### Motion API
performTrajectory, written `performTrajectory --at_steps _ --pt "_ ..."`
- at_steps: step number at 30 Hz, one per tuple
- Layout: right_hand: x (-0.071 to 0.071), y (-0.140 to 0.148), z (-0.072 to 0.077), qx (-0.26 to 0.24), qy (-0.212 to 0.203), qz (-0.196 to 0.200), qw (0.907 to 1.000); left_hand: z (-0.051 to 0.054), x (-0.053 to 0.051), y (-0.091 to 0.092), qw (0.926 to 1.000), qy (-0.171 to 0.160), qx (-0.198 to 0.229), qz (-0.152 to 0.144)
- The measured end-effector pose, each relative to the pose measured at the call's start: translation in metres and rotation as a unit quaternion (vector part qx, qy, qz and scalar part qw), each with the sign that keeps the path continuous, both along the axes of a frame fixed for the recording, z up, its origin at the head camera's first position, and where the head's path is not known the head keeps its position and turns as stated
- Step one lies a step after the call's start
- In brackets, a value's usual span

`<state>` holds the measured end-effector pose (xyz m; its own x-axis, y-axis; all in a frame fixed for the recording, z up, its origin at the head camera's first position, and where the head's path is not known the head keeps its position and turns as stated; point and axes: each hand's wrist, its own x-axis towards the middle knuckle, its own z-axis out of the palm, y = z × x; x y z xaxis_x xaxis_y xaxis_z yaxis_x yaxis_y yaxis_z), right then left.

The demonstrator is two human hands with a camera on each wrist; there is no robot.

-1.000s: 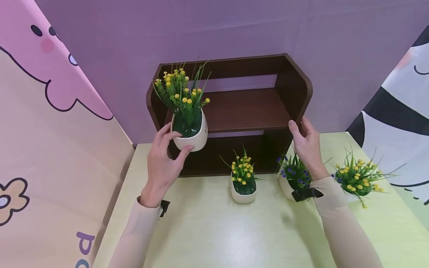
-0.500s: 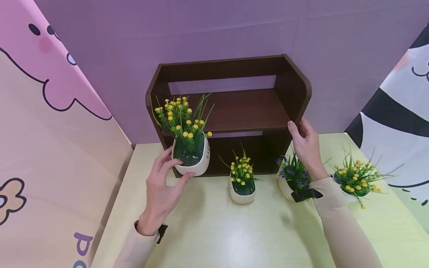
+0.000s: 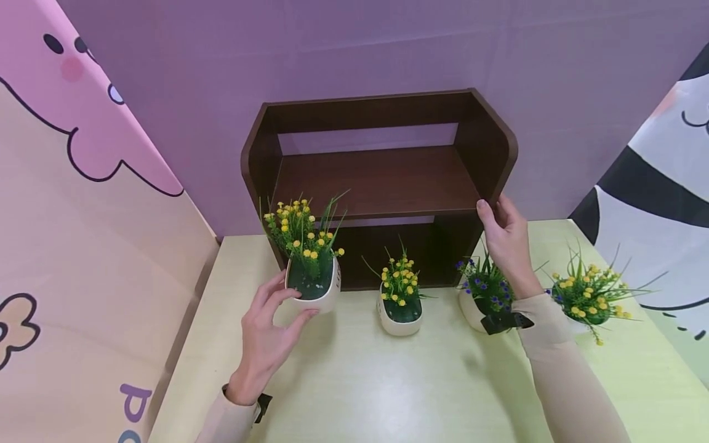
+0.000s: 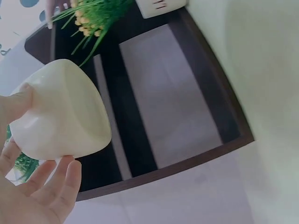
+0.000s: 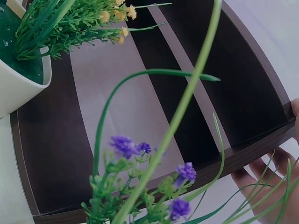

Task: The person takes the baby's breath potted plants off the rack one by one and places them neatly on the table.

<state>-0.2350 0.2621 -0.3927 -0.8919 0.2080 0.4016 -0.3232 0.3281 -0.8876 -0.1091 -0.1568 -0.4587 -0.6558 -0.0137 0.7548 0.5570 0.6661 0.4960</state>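
With fingers and thumb, my left hand [image 3: 268, 341] grips a white flowerpot [image 3: 320, 303] of artificial yellow flowers and grass. The pot hangs before the lower left of a dark brown two-tier shelf [image 3: 376, 181]. Its pale underside shows in the left wrist view, off the table. My right hand [image 3: 506, 243] holds the edge of the shelf's right side panel, thumb in front and fingers behind. The right wrist view catches those fingers at the panel, partly behind grass blades. Between the hands, a second yellow-flowered pot [image 3: 401, 326] stands on the table before the shelf.
A white pot with purple-blue flowers [image 3: 483, 289] stands below my right forearm, partly hidden. Further right is another yellow-flowered pot [image 3: 592, 298]. All stand on a pale table [image 3: 382, 394]. A purple cloth backdrop [image 3: 376, 49] hangs behind the shelf, with printed cartoon panels at both sides.
My left hand has brought its flowerpot down from the upper tier's level to near the shelf's base. The right hand keeps its hold on the side panel.
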Motion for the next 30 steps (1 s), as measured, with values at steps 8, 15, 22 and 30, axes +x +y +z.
performTrajectory --at_steps 8,15,22,30 --pt "0.001 0.000 -0.001 0.010 0.000 0.007 0.9999 -0.023 0.008 -0.006 0.9985 -0.037 -0.016 0.037" --pt "0.004 0.000 0.002 0.012 -0.002 0.004 0.9999 -0.036 0.008 -0.004 0.9901 -0.124 -0.037 0.053" --pt "0.007 -0.002 0.003 0.009 -0.004 0.003 0.9999 -0.045 0.008 -0.003 0.9696 -0.221 -0.084 0.065" --pt "0.008 -0.002 0.003 0.009 -0.004 0.008 0.9999 -0.052 0.006 -0.003 0.9566 -0.255 -0.125 0.064"
